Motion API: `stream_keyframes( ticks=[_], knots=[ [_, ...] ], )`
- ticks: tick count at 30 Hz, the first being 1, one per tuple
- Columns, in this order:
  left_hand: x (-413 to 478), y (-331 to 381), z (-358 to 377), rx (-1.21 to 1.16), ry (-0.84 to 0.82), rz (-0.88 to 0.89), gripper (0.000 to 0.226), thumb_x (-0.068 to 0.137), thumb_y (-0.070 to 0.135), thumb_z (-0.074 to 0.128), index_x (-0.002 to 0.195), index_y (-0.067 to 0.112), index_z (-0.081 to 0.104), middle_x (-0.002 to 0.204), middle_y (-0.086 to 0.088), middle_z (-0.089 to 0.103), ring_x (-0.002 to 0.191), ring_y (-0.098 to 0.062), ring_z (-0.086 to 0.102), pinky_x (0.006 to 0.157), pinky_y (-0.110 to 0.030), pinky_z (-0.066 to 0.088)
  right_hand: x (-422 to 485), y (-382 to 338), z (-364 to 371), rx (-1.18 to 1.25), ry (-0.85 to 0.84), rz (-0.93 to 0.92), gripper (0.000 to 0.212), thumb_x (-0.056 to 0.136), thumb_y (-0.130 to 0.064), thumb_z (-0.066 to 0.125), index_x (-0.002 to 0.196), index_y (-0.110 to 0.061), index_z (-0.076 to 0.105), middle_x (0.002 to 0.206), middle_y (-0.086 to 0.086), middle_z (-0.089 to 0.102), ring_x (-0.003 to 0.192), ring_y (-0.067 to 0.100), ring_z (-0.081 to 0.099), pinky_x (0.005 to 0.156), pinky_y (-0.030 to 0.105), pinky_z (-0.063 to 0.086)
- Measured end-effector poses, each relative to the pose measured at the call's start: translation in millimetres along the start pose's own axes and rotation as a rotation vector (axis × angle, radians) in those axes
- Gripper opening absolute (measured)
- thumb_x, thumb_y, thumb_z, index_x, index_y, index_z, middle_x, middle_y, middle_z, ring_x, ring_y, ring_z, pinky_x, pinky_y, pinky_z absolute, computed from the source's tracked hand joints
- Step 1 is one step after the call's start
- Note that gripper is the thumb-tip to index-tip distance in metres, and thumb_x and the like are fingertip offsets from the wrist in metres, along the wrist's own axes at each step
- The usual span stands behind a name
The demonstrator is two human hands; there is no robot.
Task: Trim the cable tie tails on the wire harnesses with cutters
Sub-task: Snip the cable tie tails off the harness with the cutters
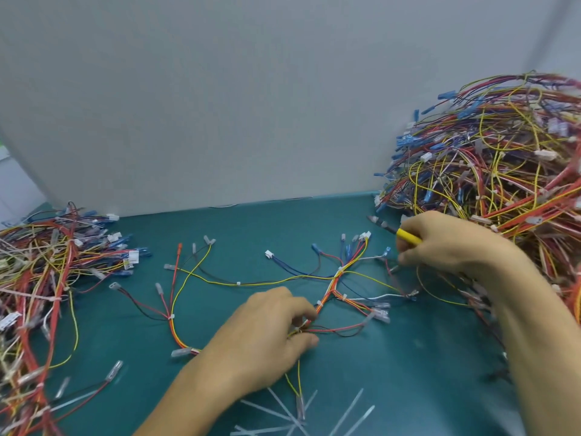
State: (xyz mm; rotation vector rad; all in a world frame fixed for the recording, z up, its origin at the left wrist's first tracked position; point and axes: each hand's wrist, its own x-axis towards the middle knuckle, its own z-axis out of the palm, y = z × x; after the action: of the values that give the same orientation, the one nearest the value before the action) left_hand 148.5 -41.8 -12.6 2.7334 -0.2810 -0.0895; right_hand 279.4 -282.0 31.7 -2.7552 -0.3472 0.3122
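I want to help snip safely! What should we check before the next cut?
1. Harness held steady: ok, the left hand pinches its wires.
2. Cutters in hand: ok, the right hand grips the yellow handle.
3. Blades on a tie: not ok, the tip is off to the side, not at any tie.
4. Which tail to cut next: cannot tell, too blurry.
5. Left hand away from the blades: ok, they are well apart.

hands: 2; cutters: 1; harness piles: 2; spread harness: 1
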Motion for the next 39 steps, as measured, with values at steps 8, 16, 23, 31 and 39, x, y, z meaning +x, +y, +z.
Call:
stream_keyframes(
  ticks=[8,16,23,31,39],
  knots=[
    [4.0,-15.6,7.0,0.147,-0.059,-0.175,0.028,0.085,0.047,0.062,0.109,0.035,0.055,0.102,0.013,0.048,0.104,-0.015,0.052,0.088,-0.035,0.046,-4.2,2.9,4.7,-0.399,-0.213,0.233,0.011,0.080,-0.013,0.064,0.090,-0.012,0.066,0.082,0.006,0.066,0.069,0.020,0.060,0.052,0.023,0.043],
    [7.1,-32.8,-10.5,0.035,0.168,-0.181,0.025,0.087,0.042,0.063,0.111,0.034,0.062,0.102,0.013,0.057,0.103,-0.012,0.053,0.089,-0.032,0.044,7.7,-16.0,16.0,-0.057,0.137,0.074,0.013,0.086,-0.026,0.061,0.080,-0.015,0.058,0.088,0.014,0.063,0.085,0.032,0.059,0.071,0.035,0.046],
    [-12.1,-90.8,-62.5,0.250,0.262,-0.638,0.043,0.085,0.057,0.059,0.067,0.018,0.064,0.071,0.001,0.062,0.078,-0.024,0.060,0.072,-0.033,0.051,11.6,-69.7,78.2,-0.074,0.347,0.011,0.015,0.085,-0.033,0.056,0.089,-0.020,0.062,0.082,0.008,0.053,0.080,0.035,0.052,0.065,0.034,0.037],
    [-13.9,-111.0,-53.5,0.198,-0.060,-0.917,0.059,0.059,0.072,0.066,0.069,0.015,0.055,0.083,-0.004,0.063,0.085,-0.023,0.062,0.081,-0.034,0.053,14.5,-69.0,109.8,-0.179,0.339,0.016,0.043,0.086,-0.057,0.052,0.072,-0.019,0.039,0.078,0.005,0.053,0.086,0.034,0.061,0.063,0.034,0.034],
    [-4.5,-106.1,-38.0,-0.060,0.172,-0.805,0.025,0.076,0.031,0.069,0.061,0.011,0.067,0.062,-0.008,0.068,0.065,-0.026,0.068,0.066,-0.033,0.057,16.3,-66.2,97.9,-0.011,0.179,0.129,0.024,0.078,-0.035,0.056,0.069,-0.015,0.046,0.071,0.000,0.043,0.080,0.031,0.049,0.065,0.034,0.035]
  ],
)
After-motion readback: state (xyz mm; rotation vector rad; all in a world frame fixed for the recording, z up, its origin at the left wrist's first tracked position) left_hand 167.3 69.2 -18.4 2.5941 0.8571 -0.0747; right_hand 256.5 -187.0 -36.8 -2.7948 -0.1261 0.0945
